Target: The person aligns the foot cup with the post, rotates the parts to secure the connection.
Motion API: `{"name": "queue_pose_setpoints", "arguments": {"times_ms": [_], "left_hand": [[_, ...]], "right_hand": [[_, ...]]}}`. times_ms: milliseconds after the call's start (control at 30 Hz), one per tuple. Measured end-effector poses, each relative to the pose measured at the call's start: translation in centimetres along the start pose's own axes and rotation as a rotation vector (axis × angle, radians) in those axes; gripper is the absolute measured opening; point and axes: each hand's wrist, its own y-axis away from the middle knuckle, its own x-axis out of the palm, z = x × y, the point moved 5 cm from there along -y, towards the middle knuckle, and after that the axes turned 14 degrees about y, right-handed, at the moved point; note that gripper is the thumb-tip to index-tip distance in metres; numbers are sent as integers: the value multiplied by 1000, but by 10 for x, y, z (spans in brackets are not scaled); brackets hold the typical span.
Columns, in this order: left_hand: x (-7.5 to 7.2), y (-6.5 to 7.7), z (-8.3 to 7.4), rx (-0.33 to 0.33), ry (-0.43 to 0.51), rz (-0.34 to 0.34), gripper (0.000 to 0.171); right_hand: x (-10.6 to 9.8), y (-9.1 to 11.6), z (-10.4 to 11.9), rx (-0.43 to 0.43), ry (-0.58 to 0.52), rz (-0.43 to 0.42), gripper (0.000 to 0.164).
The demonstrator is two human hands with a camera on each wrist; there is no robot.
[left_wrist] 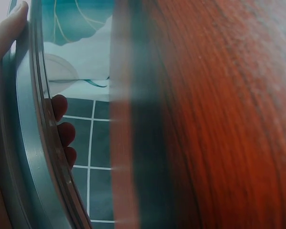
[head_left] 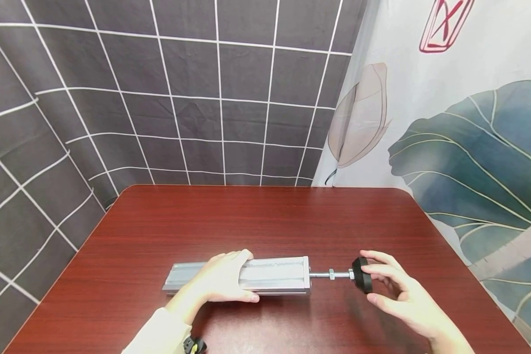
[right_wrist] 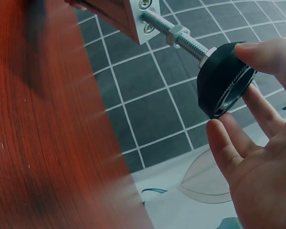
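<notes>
My left hand (head_left: 225, 278) grips a silver aluminium profile (head_left: 274, 274) from above, near its middle, thumb on the near side. In the left wrist view, its fingertips (left_wrist: 62, 109) show past the far side of the profile (left_wrist: 31, 119). A threaded rod with a hex nut (right_wrist: 177, 35) sticks out of the screwed end plate (right_wrist: 148, 21). On the rod's outer end sits a round black levelling foot (right_wrist: 219, 81), hollow on its outer face. My right hand (head_left: 400, 290) holds this foot (head_left: 361, 275) by its rim, with thumb and fingers spread around it.
The red-brown wooden table (head_left: 256, 221) lies under both hands. A dark grey curtain with white grid lines (head_left: 194, 98) hangs behind it, and a white leaf-patterned curtain (head_left: 460, 147) hangs at the right. A small black and yellow object (head_left: 194, 345) is by the left sleeve.
</notes>
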Motion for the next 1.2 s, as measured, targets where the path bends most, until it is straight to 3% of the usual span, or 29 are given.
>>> {"name": "queue_pose_setpoints", "arguments": {"times_ms": [433, 733, 867, 967, 1200], "left_hand": [[2, 1, -1, -5, 2, 15, 75], [0, 1, -2, -1, -11, 9, 74], [0, 0, -2, -3, -10, 9, 74], [0, 0, -2, 2, -17, 1, 75], [0, -1, -1, 8, -37, -13, 76]], "right_hand": [[1, 0, -4, 22, 27, -75, 61], [1, -2, -5, 263, 199, -122, 50], [0, -3, -4, 322, 224, -139, 46], [-1, -3, -3, 303, 229, -126, 50], [-4, 0, -2, 162, 131, -39, 80]]}}
